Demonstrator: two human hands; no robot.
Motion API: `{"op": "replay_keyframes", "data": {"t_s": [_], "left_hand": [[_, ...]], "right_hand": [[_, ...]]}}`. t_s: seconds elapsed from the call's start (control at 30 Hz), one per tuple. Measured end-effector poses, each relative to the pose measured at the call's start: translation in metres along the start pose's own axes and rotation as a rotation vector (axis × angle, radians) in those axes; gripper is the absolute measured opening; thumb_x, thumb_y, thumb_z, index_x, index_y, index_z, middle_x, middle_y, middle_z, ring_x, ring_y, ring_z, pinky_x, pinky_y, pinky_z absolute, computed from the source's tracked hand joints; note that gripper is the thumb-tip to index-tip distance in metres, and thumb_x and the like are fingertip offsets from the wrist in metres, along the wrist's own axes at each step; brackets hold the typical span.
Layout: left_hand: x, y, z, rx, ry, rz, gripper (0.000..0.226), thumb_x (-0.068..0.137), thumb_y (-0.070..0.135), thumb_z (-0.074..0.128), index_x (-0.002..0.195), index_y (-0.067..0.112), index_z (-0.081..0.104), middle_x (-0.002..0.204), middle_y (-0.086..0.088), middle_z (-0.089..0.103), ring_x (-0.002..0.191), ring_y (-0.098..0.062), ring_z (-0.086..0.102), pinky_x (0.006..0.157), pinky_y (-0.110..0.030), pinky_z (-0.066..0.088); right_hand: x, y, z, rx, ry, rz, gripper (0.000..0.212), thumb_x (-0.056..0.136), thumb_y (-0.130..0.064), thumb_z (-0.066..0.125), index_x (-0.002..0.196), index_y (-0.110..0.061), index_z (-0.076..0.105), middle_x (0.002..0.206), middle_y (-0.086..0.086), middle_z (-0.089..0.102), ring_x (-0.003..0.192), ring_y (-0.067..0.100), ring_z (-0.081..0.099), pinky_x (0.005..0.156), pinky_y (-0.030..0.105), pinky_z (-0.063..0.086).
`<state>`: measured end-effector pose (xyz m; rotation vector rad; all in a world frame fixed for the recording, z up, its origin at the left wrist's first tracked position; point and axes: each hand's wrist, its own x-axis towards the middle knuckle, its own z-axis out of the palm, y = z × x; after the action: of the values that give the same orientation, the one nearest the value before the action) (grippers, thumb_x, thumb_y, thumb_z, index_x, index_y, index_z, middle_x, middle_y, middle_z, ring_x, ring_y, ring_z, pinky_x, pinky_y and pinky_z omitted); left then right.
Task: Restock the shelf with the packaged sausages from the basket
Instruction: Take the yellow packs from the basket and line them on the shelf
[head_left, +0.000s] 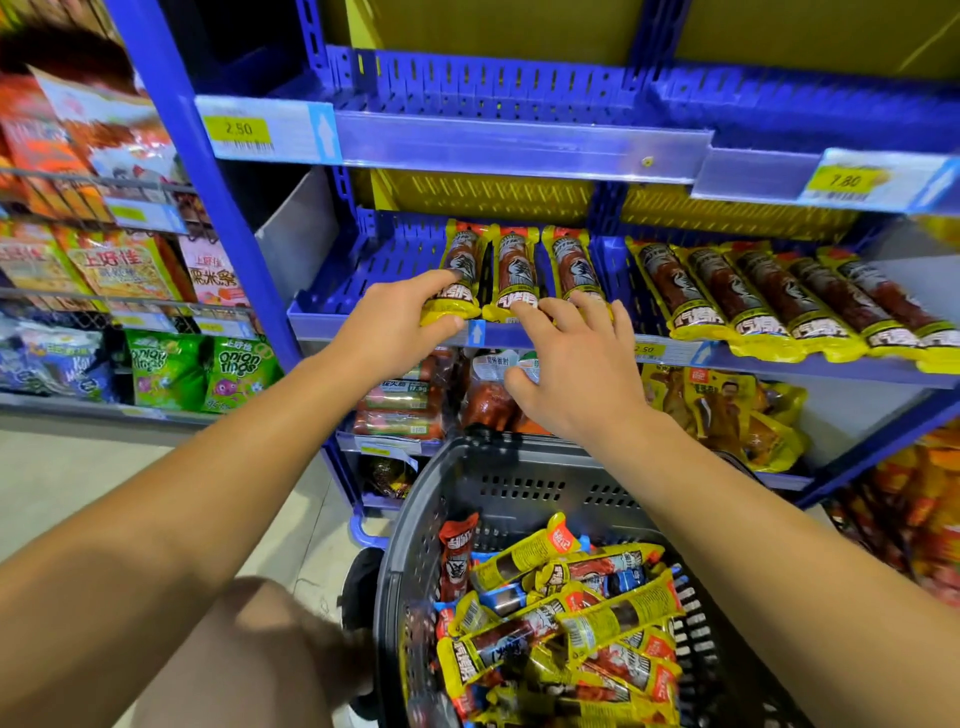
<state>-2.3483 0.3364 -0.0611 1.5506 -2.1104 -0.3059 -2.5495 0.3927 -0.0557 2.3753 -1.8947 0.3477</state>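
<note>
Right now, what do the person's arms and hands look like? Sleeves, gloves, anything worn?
Both arms are bare from the bottom edge of the picture to the fingertips: no sleeves in view. The left hand and right hand wear no gloves, and no watch, ring or wristband shows on either wrist or the visible fingers. No marks or tattoos are visible on the forearms.

Blue shelf (332, 304): sausage pkgs (727, 296) in row.

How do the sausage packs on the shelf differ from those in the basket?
The sausage packs on the shelf lie side by side in neat parallel rows, label ends forward; the sausage packs in the basket are heaped at crossing angles. Some basket packs are blue or red. Most share yellow wrapping.
</note>
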Motion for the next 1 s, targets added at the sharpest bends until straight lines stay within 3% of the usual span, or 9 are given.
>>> {"op": "replay_keyframes", "data": {"t_s": [0.37, 0.5, 0.8, 1.0], "left_hand": [[0.005, 0.006, 0.006, -0.029, -0.019, -0.047, 0.049, 0.095, 0.04, 0.054, 0.141, 0.028, 0.043, 0.103, -0.009, 0.068, 0.099, -0.03, 0.057, 0.082, -0.041, 0.048], [0.005, 0.007, 0.008, -0.01, -0.023, -0.043, 0.051, 0.095, 0.042, 0.055, 0.142, 0.027, 0.042, 0.096, -0.011, 0.068, 0.091, -0.029, 0.059, 0.081, -0.043, 0.049], [0.005, 0.006, 0.002, 0.055, -0.05, -0.044, 0.06, 0.092, 0.047, 0.056, 0.146, 0.028, 0.038, 0.121, -0.013, 0.065, 0.114, -0.033, 0.055, 0.092, -0.046, 0.048], [-0.007, 0.014, -0.003, 0.081, -0.034, -0.009, 0.065, 0.092, 0.045, 0.057, 0.149, 0.021, 0.036, 0.149, -0.007, 0.044, 0.138, -0.028, 0.038, 0.111, -0.043, 0.033]], "right_hand": [[-0.001, -0.002, 0.001, -0.02, 0.013, 0.011, 0.067, 0.092, -0.051, 0.049, 0.152, -0.029, 0.03, 0.151, -0.001, 0.038, 0.146, 0.03, 0.02, 0.12, 0.056, 0.009], [0.0, 0.0, 0.001, -0.023, 0.01, 0.007, 0.066, 0.091, -0.051, 0.049, 0.151, -0.03, 0.03, 0.151, -0.002, 0.038, 0.145, 0.03, 0.02, 0.119, 0.057, 0.01], [-0.005, 0.004, -0.002, -0.015, -0.014, 0.025, 0.07, 0.092, -0.05, 0.05, 0.154, -0.03, 0.024, 0.155, -0.004, 0.032, 0.147, 0.032, 0.016, 0.119, 0.056, 0.009], [-0.016, 0.005, -0.005, -0.012, -0.004, 0.023, 0.072, 0.092, -0.049, 0.05, 0.155, -0.028, 0.022, 0.157, -0.002, 0.03, 0.148, 0.031, 0.013, 0.119, 0.056, 0.01]]}}
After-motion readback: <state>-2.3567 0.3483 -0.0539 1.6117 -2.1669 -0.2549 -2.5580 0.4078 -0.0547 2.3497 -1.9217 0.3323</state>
